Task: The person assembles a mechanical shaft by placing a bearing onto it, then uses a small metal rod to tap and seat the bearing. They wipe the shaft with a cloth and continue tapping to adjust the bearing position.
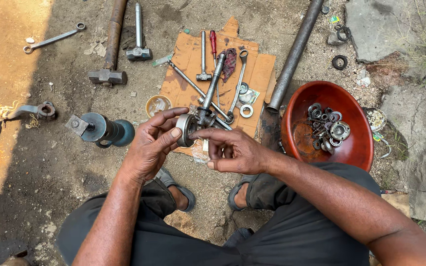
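The left hand grips a round metal bearing ring between thumb and fingers, and the right hand pinches the greasy joint of a steel shaft just where it meets that ring, the shaft running up toward 12 o'clock over a torn sheet of cardboard. On the cardboard, at 12 o'clock from the hands, lie a red-handled screwdriver, a small hammer and a ring spanner. A red bowl of rings and washers sits on the ground at 3 o'clock, a blue-green cylindrical part at 9 o'clock, and a sledgehammer at 11 o'clock.
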